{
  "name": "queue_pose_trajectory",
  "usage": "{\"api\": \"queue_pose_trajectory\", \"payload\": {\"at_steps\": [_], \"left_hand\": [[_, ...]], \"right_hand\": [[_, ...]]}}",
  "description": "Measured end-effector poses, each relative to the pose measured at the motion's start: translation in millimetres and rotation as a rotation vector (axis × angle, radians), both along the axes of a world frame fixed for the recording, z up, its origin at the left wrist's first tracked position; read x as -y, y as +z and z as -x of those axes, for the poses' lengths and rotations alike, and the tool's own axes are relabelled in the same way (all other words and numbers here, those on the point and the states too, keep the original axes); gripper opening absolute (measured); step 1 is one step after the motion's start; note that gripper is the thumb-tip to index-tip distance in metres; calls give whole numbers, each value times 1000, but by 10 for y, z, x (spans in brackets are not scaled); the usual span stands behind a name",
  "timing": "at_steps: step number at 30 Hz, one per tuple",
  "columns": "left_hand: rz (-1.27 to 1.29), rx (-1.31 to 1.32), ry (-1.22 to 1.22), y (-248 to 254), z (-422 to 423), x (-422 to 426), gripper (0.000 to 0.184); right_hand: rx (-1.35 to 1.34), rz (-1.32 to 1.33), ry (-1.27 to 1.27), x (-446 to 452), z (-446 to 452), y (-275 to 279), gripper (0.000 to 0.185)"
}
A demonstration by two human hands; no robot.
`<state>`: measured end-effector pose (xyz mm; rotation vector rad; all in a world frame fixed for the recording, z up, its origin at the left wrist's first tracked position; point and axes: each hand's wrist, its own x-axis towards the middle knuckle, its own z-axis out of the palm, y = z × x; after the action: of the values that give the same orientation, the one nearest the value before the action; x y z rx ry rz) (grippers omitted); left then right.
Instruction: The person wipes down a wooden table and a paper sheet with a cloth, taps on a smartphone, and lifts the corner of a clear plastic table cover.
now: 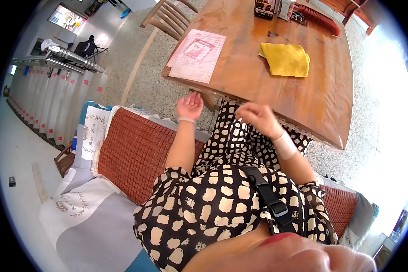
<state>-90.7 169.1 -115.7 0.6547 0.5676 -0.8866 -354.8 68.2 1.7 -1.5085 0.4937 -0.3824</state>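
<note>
My left hand point(190, 107) is raised beside the near left corner of the wooden table point(322, 97). Its palm is turned up, the fingers are loosely bent, and it holds nothing. My right hand point(260, 119) hovers over my lap close to the table's near edge, fingers bent and slightly apart, with nothing visible in it. On the tabletop nearest my left hand lie pink printed sheets point(197, 55). Beyond my right hand rests a folded yellow cloth point(286, 60). Neither hand touches the sheets or the cloth.
A red-bristled brush point(319, 20) and a dark box point(264, 9) stand at the table's far end. A wooden chair point(170, 20) is at the left side. I sit on a sofa with a reddish-brown mat point(140, 152). Stairs point(61, 104) are further left.
</note>
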Motion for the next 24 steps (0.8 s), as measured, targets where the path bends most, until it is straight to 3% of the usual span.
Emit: {"api": "queue_pose_trajectory", "payload": {"at_steps": [3,5,7,10,12,14,15,18,24], "left_hand": [[119,13,-32,-92,-90,167,41],[209,-16,-7,-329,-306,239,44],[270,56,-36,-237,-323,198,43],[241,112,-32,102,-231,155,39],[173,154,-23,312,-130,113,36],[640,157,-153,-297,-428,-46,32],[875,158,-219,-239,-438,-81,31],[560,96,-56,24,-367,-102,26],[554,29,53,55,-450,-8,25]], "right_hand": [[-160,-351,67,-245,13,-506,26],[-192,-599,-85,-302,36,-661,40],[-132,-773,-245,-270,18,-737,54],[139,-999,-397,-188,5,-847,40],[218,-1033,-381,-207,-65,-845,29],[285,-1075,-359,-268,-152,-825,27],[261,-1077,-295,-292,-200,-811,29],[259,-1119,-93,-381,-247,-691,35],[266,-1037,48,-340,-348,-533,44]]}}
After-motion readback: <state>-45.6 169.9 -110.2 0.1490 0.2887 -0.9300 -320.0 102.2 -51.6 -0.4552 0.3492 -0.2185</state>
